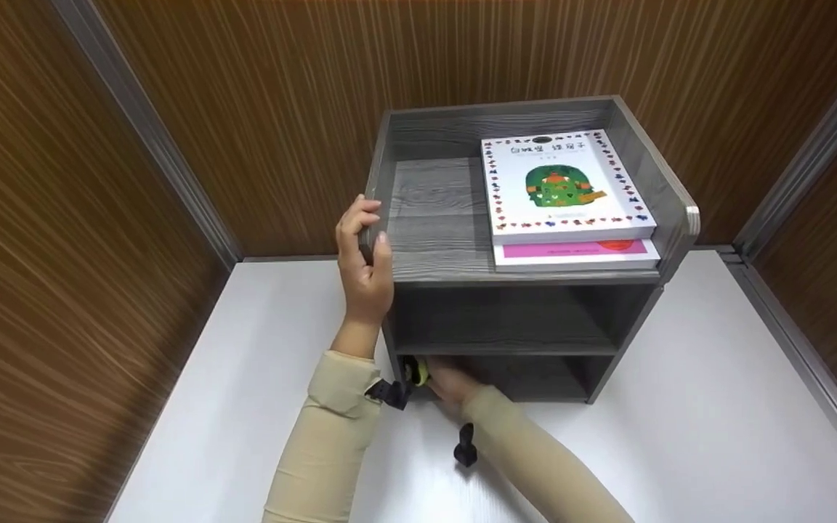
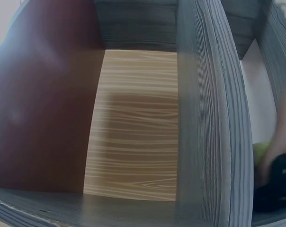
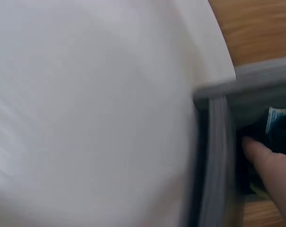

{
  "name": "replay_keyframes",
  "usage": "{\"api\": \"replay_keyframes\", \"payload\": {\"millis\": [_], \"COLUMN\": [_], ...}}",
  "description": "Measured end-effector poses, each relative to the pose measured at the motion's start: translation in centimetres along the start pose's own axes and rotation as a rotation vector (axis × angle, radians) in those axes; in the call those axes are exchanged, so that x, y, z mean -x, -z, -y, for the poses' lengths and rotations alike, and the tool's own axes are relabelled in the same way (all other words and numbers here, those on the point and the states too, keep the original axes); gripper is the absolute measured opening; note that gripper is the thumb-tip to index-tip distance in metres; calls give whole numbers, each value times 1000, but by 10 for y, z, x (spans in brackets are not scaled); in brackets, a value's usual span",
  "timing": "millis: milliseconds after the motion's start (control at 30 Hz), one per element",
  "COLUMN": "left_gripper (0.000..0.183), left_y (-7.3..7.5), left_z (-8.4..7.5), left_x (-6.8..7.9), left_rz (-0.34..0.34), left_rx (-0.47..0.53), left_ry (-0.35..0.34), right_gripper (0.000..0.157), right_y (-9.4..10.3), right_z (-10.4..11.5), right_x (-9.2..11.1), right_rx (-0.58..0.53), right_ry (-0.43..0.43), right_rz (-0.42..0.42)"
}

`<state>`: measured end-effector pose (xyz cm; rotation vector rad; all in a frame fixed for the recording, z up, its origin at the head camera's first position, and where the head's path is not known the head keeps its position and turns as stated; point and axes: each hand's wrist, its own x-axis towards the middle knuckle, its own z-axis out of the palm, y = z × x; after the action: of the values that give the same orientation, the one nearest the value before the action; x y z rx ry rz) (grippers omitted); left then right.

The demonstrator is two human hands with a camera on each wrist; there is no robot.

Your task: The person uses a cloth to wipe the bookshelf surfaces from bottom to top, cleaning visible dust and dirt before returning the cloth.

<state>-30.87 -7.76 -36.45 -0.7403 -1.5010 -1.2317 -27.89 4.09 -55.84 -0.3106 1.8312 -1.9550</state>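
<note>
head view: a grey wood-grain shelf unit (image 1: 498, 316) stands upright on the white tabletop (image 1: 694, 421), between brown wood-grain walls (image 1: 244, 65). the left hand (image 1: 365, 265) holds the front end of the unit's left side panel (image 1: 382, 160), thumb on the inner side and fingers over the outer one, so its grip is closed about the board. the right hand (image 1: 451, 379) reaches into the lowest compartment from the front, at its left end. there it touches a black and yellow-green item (image 1: 418, 370), which lies close by the left side panel; a small white and blue tag (image 3: 277, 118) shows on it in the right wrist view. one digit presses against the dark part, but the rest of the fingers are hidden, so i cannot tell how far that grip is closed. two books lie stacked on the top shelf, towards its right side: the upper book (image 1: 567, 185) has a white cover with a green picture, and the lower book (image 1: 575, 253) shows a pink band at the front. both sleeves (image 1: 338, 428) are beige.
</note>
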Motion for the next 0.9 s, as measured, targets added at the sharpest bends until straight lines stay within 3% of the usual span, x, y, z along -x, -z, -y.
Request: {"api": "replay_keyframes", "payload": {"millis": [67,200,900], "left_gripper": [24,24,21], "left_y": [2,5,1], "left_z": [1,2,4], "left_x": [0,-2,-5], "left_rz": [-5,-4,25], "left_rx": [-1,-5,-10], "left_ry": [-2,-4,-3], "right_gripper": [56,45,54], "right_y": [-7,-17,-25], "right_z": [-6,-19,-23], "right_x": [1,0,-2], "right_rx": [-187,-268,-231], "right_ry": [-36,-61,-41], "right_rz": [-8,-84,-145]}}
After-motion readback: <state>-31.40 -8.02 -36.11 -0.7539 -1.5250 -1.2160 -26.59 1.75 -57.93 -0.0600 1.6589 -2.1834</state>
